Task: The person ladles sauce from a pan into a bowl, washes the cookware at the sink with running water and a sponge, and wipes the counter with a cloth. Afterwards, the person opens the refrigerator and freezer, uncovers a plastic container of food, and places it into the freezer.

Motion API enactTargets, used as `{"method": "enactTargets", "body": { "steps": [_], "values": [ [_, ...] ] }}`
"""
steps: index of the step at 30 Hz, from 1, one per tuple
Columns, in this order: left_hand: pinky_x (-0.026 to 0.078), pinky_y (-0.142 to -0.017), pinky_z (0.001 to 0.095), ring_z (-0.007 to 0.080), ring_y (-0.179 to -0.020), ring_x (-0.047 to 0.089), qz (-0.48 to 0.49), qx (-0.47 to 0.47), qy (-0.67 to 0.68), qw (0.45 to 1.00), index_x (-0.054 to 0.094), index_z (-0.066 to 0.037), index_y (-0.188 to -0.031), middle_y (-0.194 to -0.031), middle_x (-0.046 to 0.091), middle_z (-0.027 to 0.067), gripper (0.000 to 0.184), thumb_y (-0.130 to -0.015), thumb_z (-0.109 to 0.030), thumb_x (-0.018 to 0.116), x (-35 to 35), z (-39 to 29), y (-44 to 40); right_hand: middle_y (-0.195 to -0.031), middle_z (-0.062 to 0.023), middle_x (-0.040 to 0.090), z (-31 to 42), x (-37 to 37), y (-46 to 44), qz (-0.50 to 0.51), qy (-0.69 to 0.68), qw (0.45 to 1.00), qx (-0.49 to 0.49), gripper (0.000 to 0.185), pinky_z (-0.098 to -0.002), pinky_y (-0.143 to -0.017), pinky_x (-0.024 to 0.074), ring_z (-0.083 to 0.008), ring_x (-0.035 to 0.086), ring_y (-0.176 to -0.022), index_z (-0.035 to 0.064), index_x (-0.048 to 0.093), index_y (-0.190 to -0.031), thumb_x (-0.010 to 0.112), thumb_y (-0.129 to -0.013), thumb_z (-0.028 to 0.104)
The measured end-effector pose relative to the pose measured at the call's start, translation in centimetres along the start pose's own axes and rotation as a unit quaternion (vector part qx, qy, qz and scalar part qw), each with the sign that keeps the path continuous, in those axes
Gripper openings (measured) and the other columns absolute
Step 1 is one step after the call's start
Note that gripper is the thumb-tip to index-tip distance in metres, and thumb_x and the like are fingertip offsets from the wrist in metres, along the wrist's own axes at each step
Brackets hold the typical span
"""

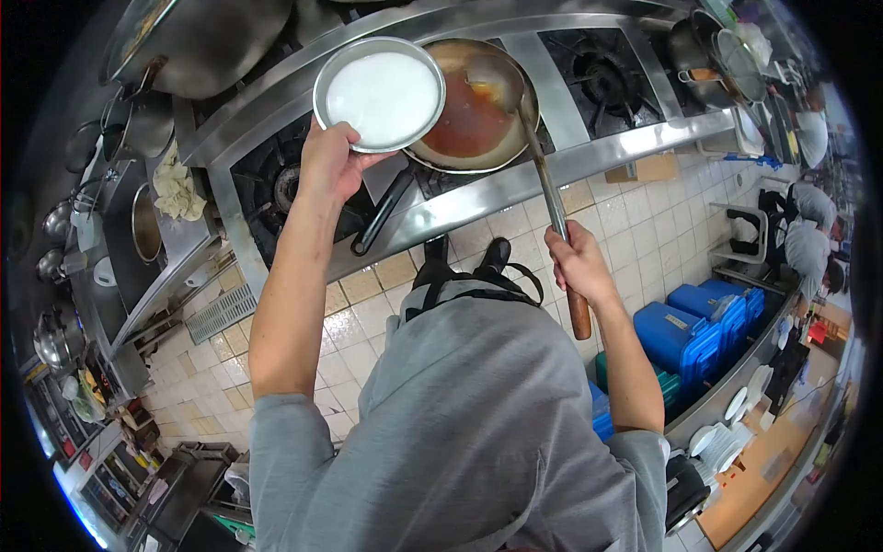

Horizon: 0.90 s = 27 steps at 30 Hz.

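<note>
My left hand [333, 164] is closed on the near edge of a round metal bowl [397, 145], with the thumb over the rim. White liquid [382, 92] fills much of the bowl, which is held over the left side of a frying pan [501, 152]. Reddish-brown sauce [464, 127] covers the pan's bottom. My right hand [577, 258] grips the long wood-ended handle of a ladle [544, 175]. The ladle's head rests in the sauce at the pan's far right, partly over a yellowish patch. The pan's black handle [384, 216] points toward me, unheld.
Gas burners [609, 81] flank the pan on the steel stove. A large pot [207, 51] stands at the far left, near a crumpled cloth [177, 186]. Blue bins [681, 336] and stacked plates [722, 449] are on the right. Another person [809, 230] is at the far right.
</note>
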State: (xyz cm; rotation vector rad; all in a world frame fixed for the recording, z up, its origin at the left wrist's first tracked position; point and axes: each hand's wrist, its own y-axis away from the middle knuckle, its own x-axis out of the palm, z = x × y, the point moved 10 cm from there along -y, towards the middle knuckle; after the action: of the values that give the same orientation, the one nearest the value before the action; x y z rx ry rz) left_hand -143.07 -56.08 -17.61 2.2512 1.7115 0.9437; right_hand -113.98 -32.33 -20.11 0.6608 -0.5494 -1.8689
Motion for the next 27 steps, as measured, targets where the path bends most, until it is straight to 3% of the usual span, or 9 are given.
{"method": "enactTargets", "body": {
  "steps": [9, 12, 14, 21, 23, 27],
  "values": [
    [0.062, -0.087, 0.0603, 0.0497, -0.118, 0.059, 0.022, 0.008, -0.001, 1.000, 0.020, -0.005, -0.152, -0.143, 0.041, 0.0308, 0.078, -0.077, 0.012, 0.035, 0.0, -0.6, -1.1, -0.066, 0.0033, 0.047, 0.1, 1.9, 2.5, 0.084, -0.117, 0.983, 0.115, 0.022, -0.0256, -0.038, 0.0343, -0.0063, 0.042, -0.042, 0.0058, 0.055, -0.097, 0.066, -0.096, 0.025],
    [0.061, -0.087, 0.0607, 0.0499, -0.118, 0.059, 0.023, 0.009, -0.007, 1.000, 0.021, -0.006, -0.152, -0.143, 0.041, 0.0306, 0.078, -0.077, 0.012, 0.035, 0.1, -0.8, -1.4, -0.065, 0.0040, 0.046, 0.0, 3.5, 2.8, 0.136, -0.214, 0.956, 0.148, 0.022, -0.0244, -0.037, 0.0305, -0.0056, 0.039, -0.042, 0.0055, 0.056, -0.101, 0.068, -0.094, 0.022],
    [0.061, -0.087, 0.0610, 0.0500, -0.119, 0.059, 0.024, 0.011, -0.009, 1.000, 0.021, -0.006, -0.152, -0.143, 0.041, 0.0300, 0.078, -0.078, 0.012, 0.035, 0.1, -0.8, -1.6, -0.064, 0.0059, 0.043, 0.1, 4.6, 2.7, 0.138, -0.291, 0.935, 0.145, 0.028, -0.0220, -0.033, 0.0285, -0.0034, 0.035, -0.040, 0.0005, 0.056, -0.113, 0.067, -0.094, 0.017],
    [0.060, -0.088, 0.0625, 0.0499, -0.120, 0.057, 0.049, 0.012, -0.014, 0.999, 0.018, -0.009, -0.152, -0.145, 0.039, 0.0282, 0.078, -0.079, 0.013, 0.033, 0.4, -0.6, -2.7, -0.065, 0.0043, 0.045, 1.6, 5.0, 2.3, 0.112, -0.242, 0.961, 0.075, 0.027, -0.0237, -0.034, 0.0326, -0.0051, 0.039, -0.040, -0.0008, 0.056, -0.111, 0.067, -0.091, 0.014],
    [0.060, -0.088, 0.0622, 0.0496, -0.120, 0.057, 0.048, 0.018, -0.019, 0.998, 0.018, -0.009, -0.153, -0.145, 0.039, 0.0280, 0.079, -0.079, 0.013, 0.033, 0.7, -0.8, -2.7, -0.065, 0.0016, 0.048, 1.9, 3.6, 1.7, 0.077, -0.136, 0.987, 0.029, 0.028, -0.0265, -0.038, 0.0374, -0.0087, 0.046, -0.043, -0.0038, 0.056, -0.112, 0.064, -0.092, 0.014],
    [0.061, -0.087, 0.0611, 0.0489, -0.121, 0.057, 0.033, 0.021, -0.048, 0.998, 0.018, -0.010, -0.152, -0.145, 0.039, 0.0275, 0.080, -0.078, 0.013, 0.033, 1.5, -1.2, -2.4, -0.066, 0.0001, 0.051, 2.1, 2.2, 1.3, 0.039, -0.064, 0.997, 0.015, 0.027, -0.0271, -0.040, 0.0403, -0.0089, 0.048, -0.043, -0.0051, 0.056, -0.112, 0.062, -0.094, 0.014]
  ]
}}
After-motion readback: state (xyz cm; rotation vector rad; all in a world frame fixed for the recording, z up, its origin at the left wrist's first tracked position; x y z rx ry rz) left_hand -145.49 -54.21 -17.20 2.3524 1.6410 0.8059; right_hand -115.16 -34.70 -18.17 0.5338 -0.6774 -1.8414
